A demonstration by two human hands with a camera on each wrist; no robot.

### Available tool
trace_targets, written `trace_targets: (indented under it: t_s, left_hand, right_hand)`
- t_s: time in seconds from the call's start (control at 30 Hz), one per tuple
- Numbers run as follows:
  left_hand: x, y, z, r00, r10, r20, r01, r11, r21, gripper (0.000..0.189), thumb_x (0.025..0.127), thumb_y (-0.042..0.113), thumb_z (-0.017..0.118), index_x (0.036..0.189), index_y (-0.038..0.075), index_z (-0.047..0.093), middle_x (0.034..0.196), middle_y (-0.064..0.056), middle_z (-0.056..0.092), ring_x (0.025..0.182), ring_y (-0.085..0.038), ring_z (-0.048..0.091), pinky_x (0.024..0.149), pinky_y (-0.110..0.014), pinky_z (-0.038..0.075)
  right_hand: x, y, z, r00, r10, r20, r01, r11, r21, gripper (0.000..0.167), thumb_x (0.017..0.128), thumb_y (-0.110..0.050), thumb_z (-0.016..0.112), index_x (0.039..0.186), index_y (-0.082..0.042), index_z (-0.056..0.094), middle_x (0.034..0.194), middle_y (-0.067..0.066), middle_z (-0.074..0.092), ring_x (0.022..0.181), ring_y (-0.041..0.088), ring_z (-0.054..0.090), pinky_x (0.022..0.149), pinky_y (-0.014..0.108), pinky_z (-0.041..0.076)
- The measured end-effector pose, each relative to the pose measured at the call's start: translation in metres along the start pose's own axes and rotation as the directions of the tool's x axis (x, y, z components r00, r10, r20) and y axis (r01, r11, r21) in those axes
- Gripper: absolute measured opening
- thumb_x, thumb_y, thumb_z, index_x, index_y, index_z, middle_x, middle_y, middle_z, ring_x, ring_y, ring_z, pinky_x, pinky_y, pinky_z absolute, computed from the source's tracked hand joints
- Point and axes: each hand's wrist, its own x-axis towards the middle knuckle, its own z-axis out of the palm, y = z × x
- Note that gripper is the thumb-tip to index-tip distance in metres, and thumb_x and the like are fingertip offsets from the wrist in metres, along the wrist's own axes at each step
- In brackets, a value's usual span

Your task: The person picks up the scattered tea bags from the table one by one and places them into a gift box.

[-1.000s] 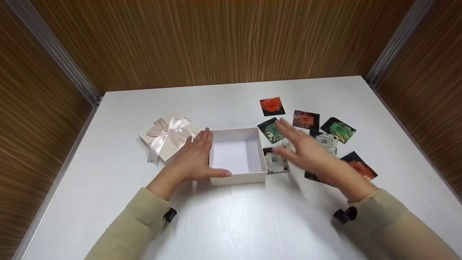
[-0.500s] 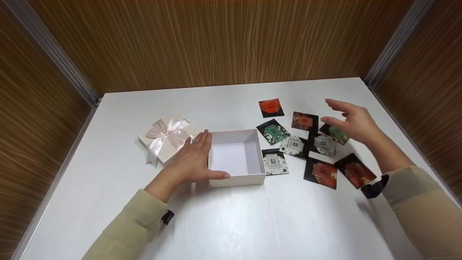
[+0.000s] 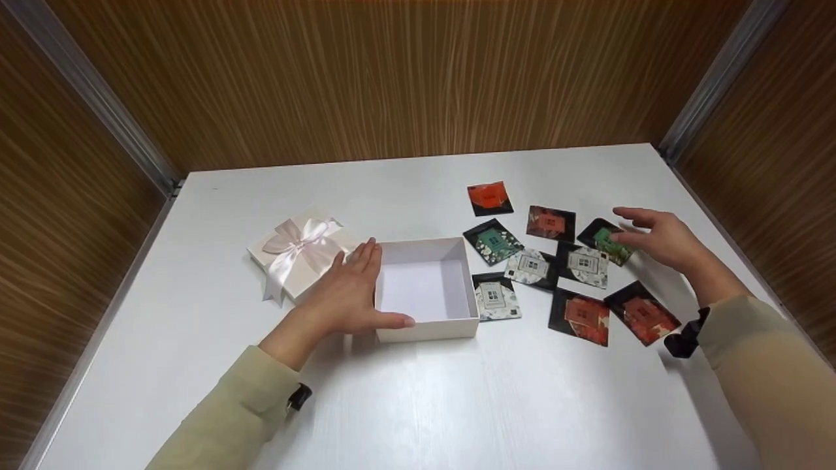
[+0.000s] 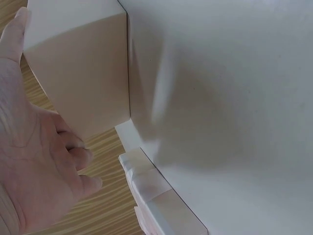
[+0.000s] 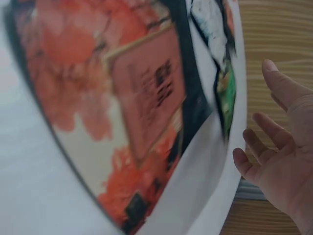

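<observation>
Read as a dial around the white box (image 3: 428, 331), with 12 at the far edge of the table (image 3: 418, 398), the head view shows the left hand (image 3: 345, 294) resting against the box's 9 o'clock side. Its thumb lies along the near wall at 7 and its straight fingers sit at the far corner between 10 and 11, so the hold is a wide spread rather than a clasp. The lid (image 3: 308, 277), topped by a pale ribbon bow (image 3: 300, 243), lies at 10 o'clock, partly behind that hand. In all, 9 flat packets lie from 1 to nearly 4 o'clock: an orange packet (image 3: 490, 198) at 1, a dark green packet (image 3: 494, 242) near 2, a white packet (image 3: 498, 297) just beside the box at 3, and the rest farther out. The right hand (image 3: 669, 241) is between 2 and 3, thumb and fingers wide apart, and from the head its thumb tip overlaps the bright green packet (image 3: 610, 245). The right wrist view shows what that hides: the thumb tip is apart from the packet, the hand is raised off the table, and 1 red packet (image 5: 117, 98) looms nearest the camera. The left wrist view alone gives the box's plain outer wall, the lid's edge below it towards 6, and bent fingertips under the left palm; whether these touch the wall, I cannot tell. Only the head view reveals the box's pale interior.
</observation>
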Motion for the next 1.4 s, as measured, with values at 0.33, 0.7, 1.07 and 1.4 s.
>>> trace_targets:
  t_s: [0.33, 0.7, 1.07, 1.4]
  left_hand:
    - [0.001, -0.001, 0.001, 1.0, -0.014, 0.01, 0.014, 1.0, -0.016, 0.144, 0.077, 0.094, 0.059, 0.167, -0.005, 0.007, 0.175, -0.023, 0.005, 0.162, -0.036, 0.009, 0.13, -0.056, 0.006]
    - [0.001, 0.001, -0.001, 1.0, -0.016, 0.009, 0.016, 1.0, -0.004, 0.144, 0.077, 0.093, 0.061, 0.167, -0.005, 0.008, 0.175, -0.023, 0.006, 0.162, -0.035, 0.01, 0.13, -0.056, 0.006]
    - [0.0, 0.001, -0.001, 1.0, -0.025, 0.015, 0.025, 0.999, -0.025, 0.144, 0.076, 0.093, 0.061, 0.167, -0.005, 0.007, 0.175, -0.023, 0.005, 0.163, -0.035, 0.009, 0.13, -0.055, 0.005]
    - [0.0, 0.0, 0.0, 0.999, -0.034, 0.019, 0.035, 0.999, -0.027, 0.144, 0.076, 0.094, 0.06, 0.168, -0.004, 0.008, 0.176, -0.022, 0.005, 0.163, -0.035, 0.009, 0.13, -0.053, 0.005]
  right_hand:
    - [0.008, 0.015, 0.009, 0.996, 0.043, 0.077, -0.046, 0.998, 0.033, 0.078, 0.104, -0.036, 0.071, 0.165, -0.005, 0.035, 0.166, 0.035, 0.026, 0.149, 0.056, 0.027, 0.118, 0.071, 0.027]
    - [0.013, 0.024, 0.012, 0.998, -0.031, 0.06, 0.03, 0.999, 0.013, 0.07, 0.105, -0.025, 0.071, 0.161, 0.002, 0.04, 0.16, 0.035, 0.029, 0.135, 0.046, 0.038, 0.103, 0.048, 0.039]
    - [0.014, 0.023, 0.01, 0.995, 0.007, 0.097, -0.006, 1.0, -0.009, 0.08, 0.105, -0.033, 0.071, 0.167, -0.004, 0.029, 0.154, 0.038, 0.039, 0.129, 0.049, 0.043, 0.106, 0.061, 0.038]
    - [0.016, 0.025, 0.009, 0.995, 0.068, 0.077, -0.068, 0.998, -0.007, 0.093, 0.101, -0.045, 0.073, 0.171, -0.013, 0.021, 0.157, 0.038, 0.033, 0.129, 0.05, 0.039, 0.109, 0.065, 0.036]
